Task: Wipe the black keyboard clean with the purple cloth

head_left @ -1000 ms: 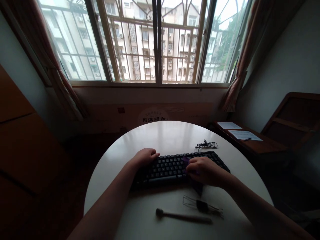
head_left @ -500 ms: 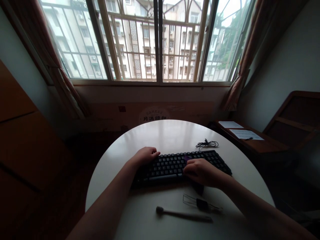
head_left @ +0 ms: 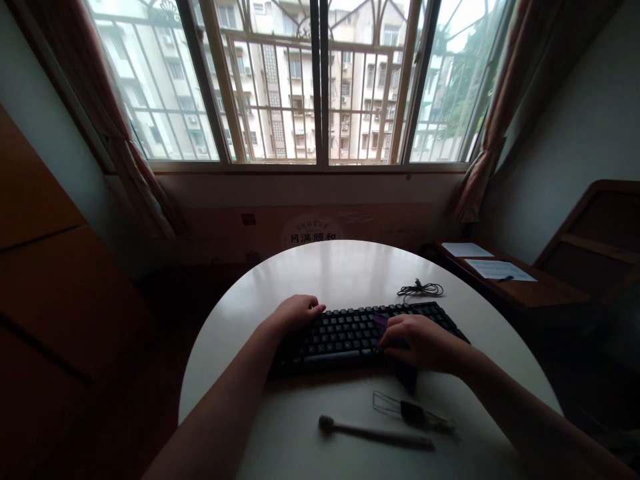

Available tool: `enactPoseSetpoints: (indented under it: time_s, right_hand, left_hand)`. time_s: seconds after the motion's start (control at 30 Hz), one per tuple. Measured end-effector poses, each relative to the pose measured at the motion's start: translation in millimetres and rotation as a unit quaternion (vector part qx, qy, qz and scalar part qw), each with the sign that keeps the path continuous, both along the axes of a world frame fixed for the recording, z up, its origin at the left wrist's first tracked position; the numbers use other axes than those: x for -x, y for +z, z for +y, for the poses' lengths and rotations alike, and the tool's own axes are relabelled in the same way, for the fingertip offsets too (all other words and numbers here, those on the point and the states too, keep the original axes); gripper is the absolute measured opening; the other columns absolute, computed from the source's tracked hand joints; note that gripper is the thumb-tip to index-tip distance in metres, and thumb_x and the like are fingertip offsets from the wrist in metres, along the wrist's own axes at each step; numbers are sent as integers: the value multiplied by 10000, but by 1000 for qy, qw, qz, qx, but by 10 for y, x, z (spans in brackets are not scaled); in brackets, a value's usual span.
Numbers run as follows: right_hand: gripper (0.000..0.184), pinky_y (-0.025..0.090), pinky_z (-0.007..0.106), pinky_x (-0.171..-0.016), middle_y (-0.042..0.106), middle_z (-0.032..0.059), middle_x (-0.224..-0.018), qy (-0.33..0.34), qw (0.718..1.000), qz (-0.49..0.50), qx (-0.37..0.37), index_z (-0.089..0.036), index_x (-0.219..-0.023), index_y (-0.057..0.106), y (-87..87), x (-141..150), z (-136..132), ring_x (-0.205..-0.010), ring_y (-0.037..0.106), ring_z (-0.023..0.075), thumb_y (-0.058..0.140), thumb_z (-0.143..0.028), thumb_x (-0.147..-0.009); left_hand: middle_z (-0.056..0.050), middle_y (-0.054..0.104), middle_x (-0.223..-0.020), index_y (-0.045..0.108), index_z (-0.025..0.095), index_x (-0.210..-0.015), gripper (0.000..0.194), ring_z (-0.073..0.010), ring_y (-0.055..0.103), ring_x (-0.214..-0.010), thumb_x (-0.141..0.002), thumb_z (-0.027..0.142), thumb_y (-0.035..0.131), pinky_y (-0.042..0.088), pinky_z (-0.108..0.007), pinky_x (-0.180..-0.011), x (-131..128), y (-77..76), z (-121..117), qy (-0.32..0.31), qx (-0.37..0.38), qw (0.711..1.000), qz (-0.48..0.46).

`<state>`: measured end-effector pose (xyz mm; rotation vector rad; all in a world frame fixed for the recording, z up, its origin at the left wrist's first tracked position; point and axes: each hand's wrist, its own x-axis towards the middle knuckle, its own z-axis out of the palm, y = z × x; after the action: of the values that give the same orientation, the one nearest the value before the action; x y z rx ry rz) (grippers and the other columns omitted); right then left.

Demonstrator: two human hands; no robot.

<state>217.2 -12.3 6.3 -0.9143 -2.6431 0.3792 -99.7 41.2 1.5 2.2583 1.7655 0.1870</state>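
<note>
A black keyboard (head_left: 333,340) lies across the white round table. My left hand (head_left: 299,312) is closed around its left end, with the thumb at the top edge. Over the keys right of the middle, my right hand (head_left: 413,339) pinches a purple cloth (head_left: 381,323). A dark end of that cloth seems to hang below the hand, past the keyboard's front edge. Nearer to me lie a grey toothbrush (head_left: 375,435) and a wire keycap puller (head_left: 413,412) with a black handle.
The keyboard's coiled cable (head_left: 421,289) lies behind its right end. To the right, a wooden chair (head_left: 540,287) bears paper sheets (head_left: 500,269) and a pen. Beyond the table is a barred window (head_left: 320,87) with curtains.
My right hand has moved slightly right over the keys, and more of the purple cloth shows. My left hand keeps its place on the keyboard. The whole view has shifted a little.
</note>
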Motion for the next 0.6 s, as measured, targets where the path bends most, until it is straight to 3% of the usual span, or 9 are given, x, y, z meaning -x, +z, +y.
enactPoseSetpoints:
  time_s: [0.27, 0.47, 0.6]
  right_hand:
    - [116, 467, 260, -716, 678, 21, -904, -7, 1000, 6, -28, -238, -840, 738, -43, 46, -19, -799, 640, 162, 642, -185, -801]
    - [140, 493, 293, -763, 663, 53, -976, -57, 993, 98, -44, -231, -942, 729, -111, 71, 50, -855, 631, 180, 620, -229, -854]
    - [111, 494, 332, -810, 653, 73, -1002, -25, 993, 102, -58, -221, -916, 723, -91, 51, 62, -920, 613, 208, 660, -198, -828]
  left_hand:
    - [-69, 724, -918, 700, 217, -851, 439, -232, 632, -832, -875, 564, 432, 403, -288, -640, -8, 10, -10, 3, 4, 1000, -4]
    - [-69, 726, -934, 701, 219, -858, 437, -231, 632, -842, -875, 561, 430, 401, -287, -637, 3, -8, -2, -1, -2, 1000, -8]
    - [-68, 728, -916, 702, 220, -856, 435, -232, 633, -828, -873, 560, 432, 396, -292, -632, 16, -34, 11, -5, -8, 1000, -4]
